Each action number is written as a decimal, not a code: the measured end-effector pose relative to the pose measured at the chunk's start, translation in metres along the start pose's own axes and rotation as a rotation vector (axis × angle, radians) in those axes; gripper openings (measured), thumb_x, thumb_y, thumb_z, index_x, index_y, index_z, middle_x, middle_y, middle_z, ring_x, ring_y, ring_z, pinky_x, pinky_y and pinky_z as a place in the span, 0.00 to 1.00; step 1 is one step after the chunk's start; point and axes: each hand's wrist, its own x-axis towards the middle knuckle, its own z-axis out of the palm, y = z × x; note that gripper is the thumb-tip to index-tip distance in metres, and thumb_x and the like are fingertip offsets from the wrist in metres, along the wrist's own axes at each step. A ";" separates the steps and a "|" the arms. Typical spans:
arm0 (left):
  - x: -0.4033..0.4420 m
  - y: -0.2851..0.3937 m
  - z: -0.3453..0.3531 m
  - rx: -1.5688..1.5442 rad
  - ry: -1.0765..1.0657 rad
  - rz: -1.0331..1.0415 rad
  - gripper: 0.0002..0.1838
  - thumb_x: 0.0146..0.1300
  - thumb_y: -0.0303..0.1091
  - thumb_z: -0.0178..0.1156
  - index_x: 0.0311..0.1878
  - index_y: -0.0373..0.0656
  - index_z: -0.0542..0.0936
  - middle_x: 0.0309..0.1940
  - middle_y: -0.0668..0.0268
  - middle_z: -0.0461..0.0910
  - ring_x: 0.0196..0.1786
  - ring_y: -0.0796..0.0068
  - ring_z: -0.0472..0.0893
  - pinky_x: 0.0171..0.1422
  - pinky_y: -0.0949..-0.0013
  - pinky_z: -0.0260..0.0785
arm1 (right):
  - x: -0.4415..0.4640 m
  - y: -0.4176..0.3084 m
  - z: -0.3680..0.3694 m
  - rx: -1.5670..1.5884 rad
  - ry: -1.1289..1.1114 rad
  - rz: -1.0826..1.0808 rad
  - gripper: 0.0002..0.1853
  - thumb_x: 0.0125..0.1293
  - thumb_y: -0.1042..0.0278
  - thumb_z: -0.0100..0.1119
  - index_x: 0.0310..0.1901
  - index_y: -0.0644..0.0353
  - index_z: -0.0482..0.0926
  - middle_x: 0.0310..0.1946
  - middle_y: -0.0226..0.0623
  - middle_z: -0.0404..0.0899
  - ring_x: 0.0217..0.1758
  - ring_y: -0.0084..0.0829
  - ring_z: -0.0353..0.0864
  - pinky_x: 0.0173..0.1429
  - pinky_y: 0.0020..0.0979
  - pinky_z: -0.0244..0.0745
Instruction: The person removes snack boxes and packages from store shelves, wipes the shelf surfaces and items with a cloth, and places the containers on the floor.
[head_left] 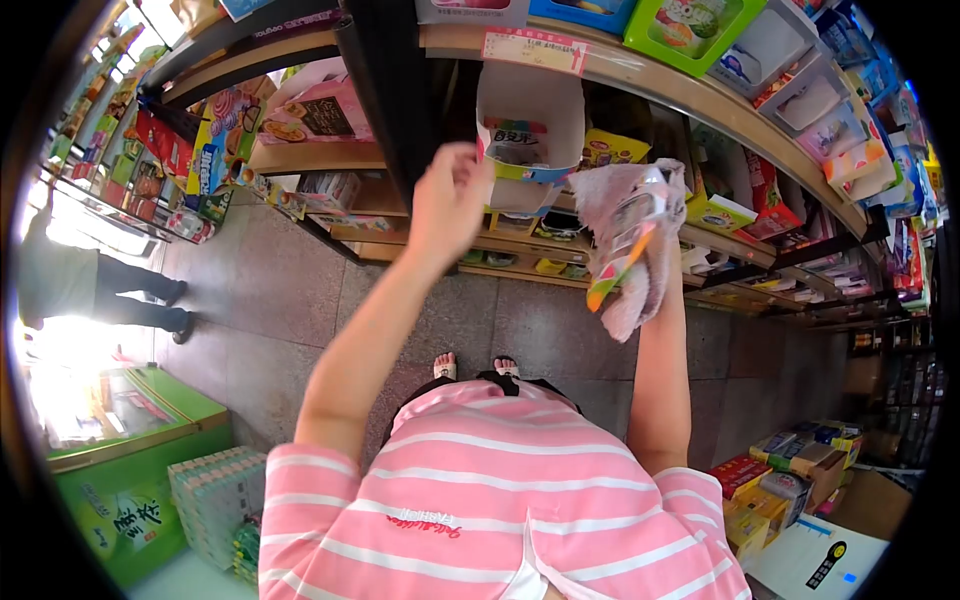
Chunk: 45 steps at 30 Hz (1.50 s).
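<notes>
My left hand [455, 205] is raised at the left edge of a white open-fronted display box [528, 105] on the shelf. Its fingers are loosely bent and a little blurred, and I see nothing held in them. Inside the box stands a small packet [520, 145] with printed characters. On the right, a pale pink cloth [627, 312] hangs from my right hand, together with a shiny plastic packet [636, 225] with an orange and green edge. The cloth and packet hide most of that hand's fingers, which are closed around them.
Shelves with a wooden edge [690, 85] curve ahead, full of snack boxes. A dark post [385, 100] stands left of the display box. At lower left are a green freezer [130, 490] and stacked cartons [215, 490]. Another person [95, 275] stands at left. Boxes [785, 490] lie at lower right.
</notes>
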 end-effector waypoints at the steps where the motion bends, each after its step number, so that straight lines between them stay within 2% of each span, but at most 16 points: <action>1: -0.025 0.001 0.002 -0.071 -0.189 -0.074 0.16 0.62 0.43 0.46 0.44 0.41 0.72 0.37 0.62 0.74 0.45 0.75 0.72 0.49 0.67 0.65 | -0.006 -0.002 0.007 -0.018 -0.021 -0.041 0.24 0.59 0.61 0.53 0.54 0.62 0.62 0.46 0.41 0.70 0.44 0.32 0.74 0.47 0.32 0.72; 4: -0.068 -0.009 0.023 -0.764 -0.651 -0.385 0.21 0.62 0.47 0.46 0.53 0.43 0.67 0.46 0.62 0.71 0.49 0.73 0.71 0.55 0.67 0.62 | -0.021 -0.001 0.023 -0.316 -0.266 -0.158 0.20 0.55 0.70 0.58 0.49 0.65 0.68 0.41 0.35 0.74 0.42 0.24 0.74 0.47 0.27 0.70; 7: -0.085 -0.017 0.033 -1.209 -0.648 -0.596 0.34 0.60 0.50 0.48 0.63 0.43 0.52 0.54 0.62 0.64 0.57 0.70 0.66 0.60 0.66 0.59 | -0.046 0.011 0.046 -0.508 -0.363 -0.131 0.21 0.51 0.76 0.59 0.49 0.66 0.69 0.42 0.34 0.74 0.45 0.24 0.72 0.49 0.26 0.67; 12: -0.105 -0.021 0.020 -1.145 -0.593 -0.588 0.31 0.61 0.50 0.46 0.62 0.43 0.53 0.56 0.62 0.63 0.57 0.69 0.66 0.59 0.65 0.60 | -0.054 0.040 0.061 -0.324 -0.470 -0.056 0.21 0.52 0.75 0.52 0.50 0.66 0.68 0.43 0.34 0.73 0.46 0.24 0.70 0.52 0.26 0.64; 15: -0.110 -0.014 0.007 -1.167 -0.306 -0.752 0.25 0.64 0.47 0.42 0.59 0.43 0.59 0.52 0.62 0.68 0.51 0.68 0.72 0.56 0.63 0.65 | -0.055 0.046 0.069 -0.158 -0.110 -0.180 0.22 0.50 0.76 0.49 0.50 0.67 0.68 0.43 0.36 0.72 0.45 0.25 0.71 0.50 0.24 0.64; 19: -0.106 -0.039 -0.020 -1.004 -0.063 -0.417 0.21 0.60 0.31 0.51 0.57 0.44 0.61 0.48 0.65 0.71 0.47 0.73 0.72 0.47 0.71 0.69 | -0.062 0.028 0.069 0.016 -0.119 -0.176 0.20 0.50 0.77 0.46 0.48 0.68 0.68 0.42 0.38 0.73 0.45 0.27 0.72 0.50 0.25 0.66; 22: -0.110 -0.038 -0.024 -1.010 -0.049 -0.415 0.21 0.61 0.31 0.50 0.58 0.45 0.61 0.49 0.66 0.70 0.46 0.76 0.72 0.46 0.73 0.69 | -0.076 0.025 0.075 -0.360 -0.386 -0.078 0.21 0.49 0.74 0.49 0.48 0.68 0.68 0.45 0.38 0.71 0.48 0.27 0.71 0.53 0.27 0.65; 24: -0.114 -0.034 -0.018 -1.085 -0.129 -0.538 0.21 0.65 0.38 0.43 0.60 0.45 0.59 0.54 0.65 0.67 0.52 0.74 0.70 0.56 0.69 0.63 | -0.084 0.049 0.105 -0.630 -0.492 -0.518 0.24 0.48 0.66 0.54 0.47 0.69 0.70 0.56 0.49 0.62 0.62 0.40 0.59 0.63 0.38 0.53; 25: -0.119 -0.036 -0.010 -1.139 -0.126 -0.444 0.22 0.66 0.42 0.40 0.60 0.44 0.59 0.55 0.64 0.66 0.54 0.73 0.69 0.59 0.68 0.61 | -0.093 0.058 0.118 -1.197 -0.448 -0.821 0.25 0.50 0.60 0.54 0.48 0.67 0.69 0.59 0.52 0.56 0.65 0.46 0.51 0.65 0.38 0.49; 27: -0.126 -0.035 -0.006 -1.192 -0.120 -0.346 0.23 0.67 0.45 0.38 0.60 0.43 0.59 0.56 0.64 0.65 0.57 0.71 0.67 0.61 0.68 0.58 | -0.085 0.071 0.125 -1.165 -0.426 -0.810 0.24 0.51 0.58 0.53 0.47 0.66 0.70 0.58 0.52 0.58 0.63 0.47 0.54 0.63 0.38 0.51; 29: -0.130 -0.029 -0.011 -1.185 -0.110 -0.589 0.25 0.66 0.50 0.35 0.61 0.45 0.58 0.57 0.62 0.64 0.59 0.68 0.64 0.63 0.61 0.57 | -0.069 0.075 0.133 -1.127 -0.420 -0.806 0.24 0.52 0.56 0.52 0.46 0.65 0.71 0.56 0.51 0.60 0.61 0.49 0.57 0.61 0.38 0.53; 32: -0.133 -0.033 -0.010 -1.136 -0.089 -0.565 0.26 0.66 0.52 0.35 0.61 0.45 0.58 0.56 0.63 0.65 0.59 0.68 0.65 0.63 0.60 0.56 | -0.050 0.074 0.139 -0.978 -0.451 -0.641 0.19 0.53 0.59 0.50 0.44 0.63 0.72 0.49 0.49 0.67 0.55 0.48 0.63 0.57 0.40 0.57; 34: -0.138 -0.029 -0.016 -1.071 -0.113 -0.556 0.26 0.65 0.52 0.36 0.60 0.46 0.59 0.55 0.63 0.66 0.57 0.68 0.66 0.62 0.59 0.57 | -0.044 0.070 0.139 -0.728 -0.546 -0.264 0.18 0.53 0.62 0.49 0.44 0.63 0.72 0.42 0.48 0.71 0.49 0.48 0.66 0.53 0.41 0.59; 37: -0.139 -0.035 -0.015 -1.136 -0.048 -0.626 0.26 0.65 0.53 0.35 0.59 0.45 0.60 0.54 0.65 0.66 0.55 0.72 0.67 0.62 0.62 0.57 | -0.049 0.079 0.136 -0.675 -0.534 -0.337 0.18 0.54 0.63 0.49 0.46 0.62 0.71 0.44 0.48 0.71 0.50 0.48 0.66 0.56 0.39 0.58; 42: -0.118 -0.020 -0.016 -1.255 0.019 -0.326 0.27 0.66 0.52 0.34 0.61 0.44 0.58 0.57 0.62 0.63 0.59 0.67 0.65 0.64 0.62 0.55 | -0.075 0.089 0.129 -1.015 -0.530 -0.767 0.24 0.52 0.63 0.50 0.53 0.59 0.68 0.57 0.49 0.61 0.64 0.54 0.51 0.65 0.40 0.48; 45: -0.110 -0.023 -0.028 -1.334 0.018 -0.337 0.28 0.66 0.52 0.34 0.60 0.41 0.59 0.57 0.59 0.64 0.58 0.64 0.66 0.62 0.61 0.58 | -0.085 0.092 0.111 -0.937 -0.575 -0.754 0.24 0.50 0.66 0.52 0.52 0.59 0.69 0.57 0.49 0.61 0.65 0.55 0.50 0.65 0.42 0.49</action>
